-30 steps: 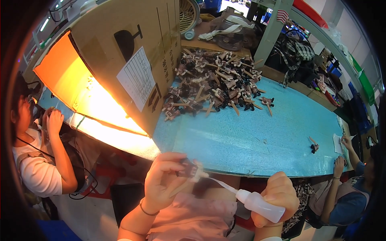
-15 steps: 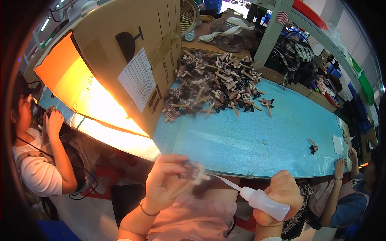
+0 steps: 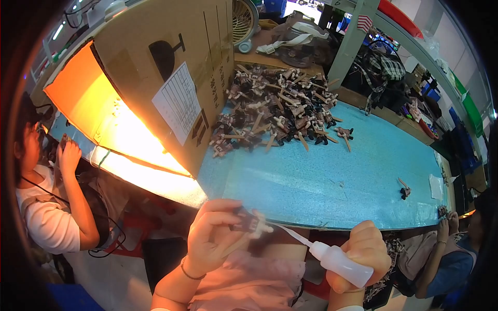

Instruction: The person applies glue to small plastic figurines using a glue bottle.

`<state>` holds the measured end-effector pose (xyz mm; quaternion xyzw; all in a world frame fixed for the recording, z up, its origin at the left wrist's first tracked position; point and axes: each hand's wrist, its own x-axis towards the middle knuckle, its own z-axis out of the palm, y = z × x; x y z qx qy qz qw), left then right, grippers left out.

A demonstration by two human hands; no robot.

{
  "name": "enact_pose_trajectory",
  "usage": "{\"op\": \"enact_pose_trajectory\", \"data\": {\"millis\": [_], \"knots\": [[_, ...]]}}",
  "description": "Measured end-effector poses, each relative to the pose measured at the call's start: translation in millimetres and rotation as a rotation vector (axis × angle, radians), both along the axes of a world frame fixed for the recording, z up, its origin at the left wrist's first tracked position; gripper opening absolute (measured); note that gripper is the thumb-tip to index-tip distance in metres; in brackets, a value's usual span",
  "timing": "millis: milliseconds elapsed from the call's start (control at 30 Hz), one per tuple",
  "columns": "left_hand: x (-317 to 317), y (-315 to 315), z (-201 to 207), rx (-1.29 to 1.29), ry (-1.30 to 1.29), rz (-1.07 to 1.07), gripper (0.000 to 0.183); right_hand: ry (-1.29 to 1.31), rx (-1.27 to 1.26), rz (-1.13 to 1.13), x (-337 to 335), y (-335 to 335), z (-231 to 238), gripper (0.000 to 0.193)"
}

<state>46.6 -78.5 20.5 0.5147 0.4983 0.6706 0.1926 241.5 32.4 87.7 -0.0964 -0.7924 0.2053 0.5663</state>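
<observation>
Between the thumb and fingers of my left hand [image 3: 211, 233] is a small doll-like figurine [image 3: 252, 225], purplish brown with pale parts. A flat wooden stick [image 3: 234, 245] shows below it, against my palm. My right hand [image 3: 365, 256] is closed around a white squeeze bottle [image 3: 342, 263] tilted toward the left. Its long thin nozzle [image 3: 293, 234] points at the figurine, with the tip close to its pale end; whether they touch I cannot tell. Both hands are above my lap, just off the front edge of the blue table [image 3: 311, 186].
A big pile of similar figurines with wooden sticks [image 3: 282, 106] lies at the back. One figurine [image 3: 404, 192] lies apart at right. A cardboard box [image 3: 171, 78], glowing orange inside, stands at left. Co-workers sit at left [image 3: 57, 207] and right [image 3: 448, 259]. A fan [image 3: 243, 23] stands behind.
My two hands, the figurine and the bottle stay nearly still. At the right, the co-worker's hands have shifted and now hold a small dark thing at the table edge.
</observation>
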Motion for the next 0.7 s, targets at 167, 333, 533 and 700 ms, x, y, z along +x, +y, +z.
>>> {"op": "enact_pose_trajectory", "data": {"millis": [167,333,533,700], "knots": [[-2.4,-1.8,0.7,-0.014,0.094,0.027,0.025,-0.095,-0.095,0.148,7.9,-0.8,12.7,0.055],[-3.0,-1.8,-1.7,-0.028,0.104,0.042,0.025,-0.099,-0.005,-0.006,2.2,-1.9,2.3,0.055],[-1.8,1.4,-1.7,0.013,0.034,0.014,0.025,-0.050,-0.097,0.111,15.5,14.8,-1.0,0.053],[-1.6,-2.4,-18.2,0.095,-0.365,0.131,0.030,0.209,-0.586,-0.057,-20.0,51.4,-44.5,0.024]]}}
